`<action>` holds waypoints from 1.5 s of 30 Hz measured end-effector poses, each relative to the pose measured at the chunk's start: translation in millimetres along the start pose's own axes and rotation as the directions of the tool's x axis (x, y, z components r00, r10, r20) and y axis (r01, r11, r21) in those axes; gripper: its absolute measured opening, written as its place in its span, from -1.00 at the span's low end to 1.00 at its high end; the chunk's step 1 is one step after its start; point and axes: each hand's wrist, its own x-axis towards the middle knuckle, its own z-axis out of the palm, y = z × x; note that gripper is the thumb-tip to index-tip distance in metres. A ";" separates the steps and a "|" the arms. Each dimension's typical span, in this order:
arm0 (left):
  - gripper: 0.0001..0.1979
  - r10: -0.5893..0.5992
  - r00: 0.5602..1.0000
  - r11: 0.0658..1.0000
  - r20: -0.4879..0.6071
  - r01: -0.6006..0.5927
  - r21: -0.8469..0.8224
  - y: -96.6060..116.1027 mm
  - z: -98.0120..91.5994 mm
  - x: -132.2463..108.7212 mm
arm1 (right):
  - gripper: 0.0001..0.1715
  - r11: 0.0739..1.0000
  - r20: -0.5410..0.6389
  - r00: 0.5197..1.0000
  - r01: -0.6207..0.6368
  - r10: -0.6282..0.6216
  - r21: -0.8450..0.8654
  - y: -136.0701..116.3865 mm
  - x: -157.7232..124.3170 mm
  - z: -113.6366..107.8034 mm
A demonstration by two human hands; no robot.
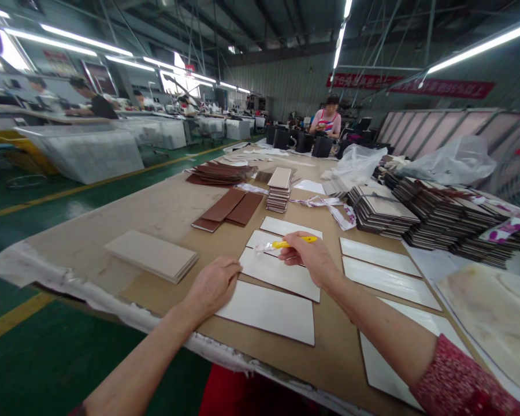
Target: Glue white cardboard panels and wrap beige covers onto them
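My right hand [307, 254] is closed around a brush with a yellow handle [305, 239]. Its pale, whitish bristles [262, 248] are over a white rectangular panel [271, 268] in the middle of the table. At the left edge of that panel, the bent fingers of my left hand [214, 286] are pressed together, gripping its corner; the thumb is hidden. Another white panel [268, 312] lies closer to me, partly beside my left wrist. Farther off is one more white panel [286, 226]. Several glossy, wet-looking panels [392, 283] lie to the right of my right forearm.
Beige boards [151, 253] are stacked at the left. Brown sheets [231, 208] and a small stack of panels [279, 190] lie farther back. Large dark-edged stacks [442, 214] line the right side, near plastic bags [455, 159]. A person [327, 120] works at the table's far end.
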 end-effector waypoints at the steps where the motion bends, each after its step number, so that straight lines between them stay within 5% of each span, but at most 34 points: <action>1: -0.73 -0.001 1.000 1.000 -0.014 0.001 -0.012 0.3 0.6 -0.3 | -0.84 1.000 0.004 1.000 0.004 -0.004 -0.004 3.3 3.8 5.4; 22: -0.77 0.001 0.998 0.997 -0.059 -0.006 -0.080 4.2 -4.3 -2.5 | -0.85 0.978 0.038 0.998 -0.043 0.052 -0.205 23.6 18.7 29.1; 32: -0.79 0.024 0.996 0.998 -0.083 -0.029 -0.063 0.9 -0.5 -3.6 | -0.85 0.921 -0.018 0.993 -0.116 0.118 -0.371 7.5 5.5 -24.9; 45: -0.79 0.046 0.996 0.998 -0.081 -0.049 -0.041 -1.0 0.6 -4.5 | -0.82 0.917 -0.111 0.984 -0.171 0.140 -0.360 13.7 -32.5 -98.4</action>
